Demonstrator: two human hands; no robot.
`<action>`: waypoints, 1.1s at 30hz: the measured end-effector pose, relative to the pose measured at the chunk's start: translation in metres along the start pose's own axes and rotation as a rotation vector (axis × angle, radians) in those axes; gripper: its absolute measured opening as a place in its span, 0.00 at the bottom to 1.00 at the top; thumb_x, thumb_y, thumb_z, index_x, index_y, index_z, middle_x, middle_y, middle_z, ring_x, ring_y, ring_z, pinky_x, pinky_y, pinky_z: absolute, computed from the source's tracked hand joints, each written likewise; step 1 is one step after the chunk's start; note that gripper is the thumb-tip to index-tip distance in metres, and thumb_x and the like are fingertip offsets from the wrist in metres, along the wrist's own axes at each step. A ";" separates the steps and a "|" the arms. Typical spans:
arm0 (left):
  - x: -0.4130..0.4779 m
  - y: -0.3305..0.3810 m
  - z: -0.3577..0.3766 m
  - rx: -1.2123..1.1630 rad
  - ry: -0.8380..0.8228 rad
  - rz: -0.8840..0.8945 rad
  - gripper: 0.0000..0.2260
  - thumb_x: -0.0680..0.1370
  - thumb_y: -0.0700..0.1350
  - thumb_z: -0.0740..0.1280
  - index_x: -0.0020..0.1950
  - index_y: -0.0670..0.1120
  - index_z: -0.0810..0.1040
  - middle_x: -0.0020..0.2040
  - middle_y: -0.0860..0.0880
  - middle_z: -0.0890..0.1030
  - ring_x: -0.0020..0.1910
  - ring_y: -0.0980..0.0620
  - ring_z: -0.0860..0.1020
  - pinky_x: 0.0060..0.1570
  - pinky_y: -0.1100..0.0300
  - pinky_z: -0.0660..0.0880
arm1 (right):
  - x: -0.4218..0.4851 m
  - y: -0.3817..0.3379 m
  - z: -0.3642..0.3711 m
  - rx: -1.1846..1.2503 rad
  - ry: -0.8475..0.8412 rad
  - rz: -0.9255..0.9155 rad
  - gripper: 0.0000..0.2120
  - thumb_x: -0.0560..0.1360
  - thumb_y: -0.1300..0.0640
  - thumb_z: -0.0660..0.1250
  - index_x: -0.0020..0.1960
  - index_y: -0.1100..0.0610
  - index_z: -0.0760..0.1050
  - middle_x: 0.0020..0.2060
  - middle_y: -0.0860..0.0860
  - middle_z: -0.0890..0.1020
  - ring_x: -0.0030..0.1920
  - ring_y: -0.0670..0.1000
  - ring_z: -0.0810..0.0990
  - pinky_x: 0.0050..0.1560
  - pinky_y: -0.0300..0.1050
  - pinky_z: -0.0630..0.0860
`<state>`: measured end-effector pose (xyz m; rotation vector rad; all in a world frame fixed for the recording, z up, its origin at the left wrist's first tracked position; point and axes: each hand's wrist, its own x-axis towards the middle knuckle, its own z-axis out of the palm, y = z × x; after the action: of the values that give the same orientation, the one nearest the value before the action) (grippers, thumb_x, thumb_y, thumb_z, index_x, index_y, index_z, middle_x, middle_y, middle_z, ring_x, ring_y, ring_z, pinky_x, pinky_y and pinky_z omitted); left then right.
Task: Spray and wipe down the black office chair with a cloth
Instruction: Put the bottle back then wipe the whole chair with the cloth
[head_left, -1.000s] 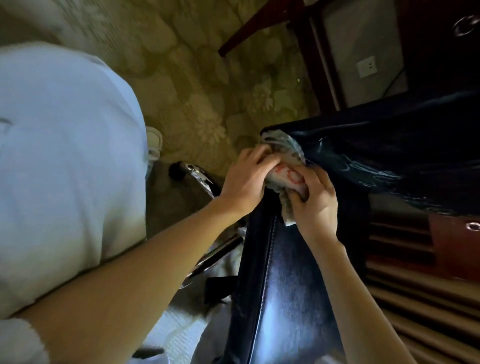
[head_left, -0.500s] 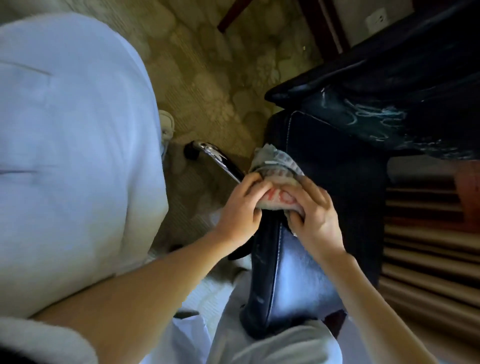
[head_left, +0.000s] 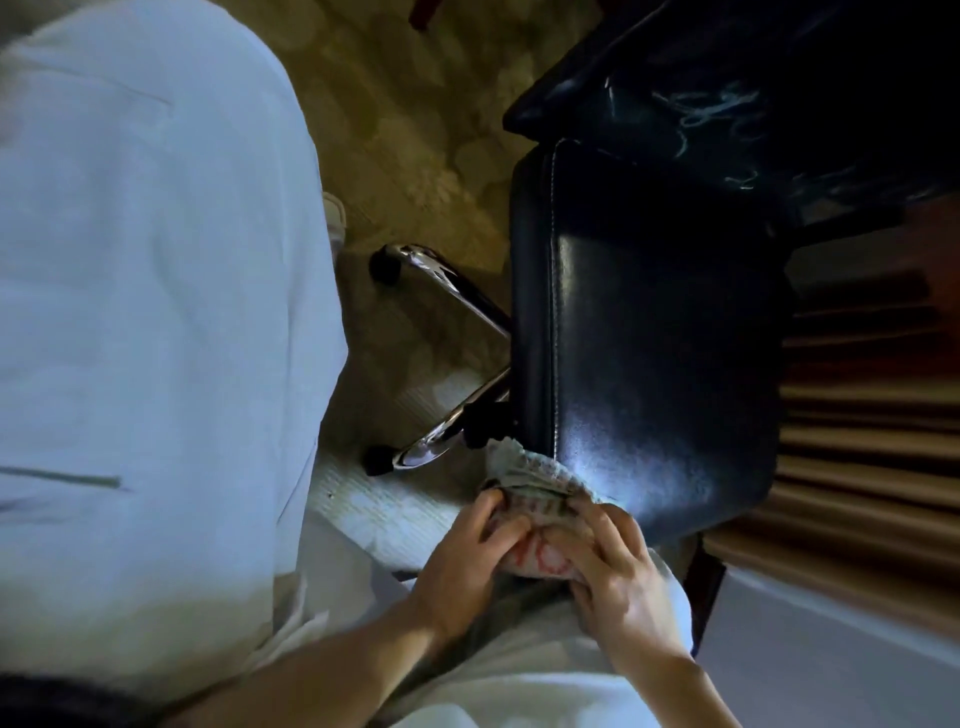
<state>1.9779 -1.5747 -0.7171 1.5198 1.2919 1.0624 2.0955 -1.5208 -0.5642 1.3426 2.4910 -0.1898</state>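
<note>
Black chair back (head_left: 649, 322): both hands, left hand (head_left: 462, 566) and right hand (head_left: 618, 566), pinch the bunched cloth (head_left: 530, 478) at its near edge. Gripping together likely adds wiping pressure.

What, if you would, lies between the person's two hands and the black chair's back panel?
In the head view, the bunched cloth lies between both hands, left and right, and the chair's black back panel.

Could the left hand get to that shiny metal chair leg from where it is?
Probably yes: the left hand sits just below the chrome leg, nothing between them, though it grips the cloth.
</note>
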 end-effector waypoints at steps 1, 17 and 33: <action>0.003 -0.003 -0.002 -0.001 -0.014 0.008 0.10 0.76 0.51 0.63 0.58 0.57 0.73 0.58 0.50 0.76 0.57 0.48 0.76 0.55 0.47 0.74 | 0.004 0.003 0.002 0.002 0.023 -0.015 0.16 0.64 0.55 0.70 0.51 0.46 0.78 0.60 0.50 0.72 0.53 0.56 0.74 0.36 0.45 0.80; 0.270 -0.050 -0.137 0.119 0.273 0.093 0.21 0.69 0.27 0.66 0.60 0.40 0.76 0.61 0.37 0.72 0.57 0.39 0.75 0.56 0.52 0.76 | 0.273 0.060 -0.071 0.012 0.240 0.056 0.24 0.69 0.61 0.69 0.63 0.47 0.75 0.63 0.50 0.74 0.57 0.60 0.74 0.45 0.51 0.75; 0.098 -0.016 -0.057 0.200 0.105 -0.004 0.31 0.66 0.32 0.67 0.67 0.46 0.66 0.65 0.39 0.71 0.52 0.39 0.77 0.51 0.48 0.78 | 0.114 0.023 -0.018 0.022 0.215 0.049 0.20 0.68 0.54 0.57 0.56 0.48 0.79 0.61 0.51 0.77 0.52 0.60 0.75 0.41 0.52 0.79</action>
<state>1.9288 -1.4711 -0.7091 1.6252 1.5107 1.0475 2.0520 -1.4129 -0.5836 1.5028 2.6334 -0.0639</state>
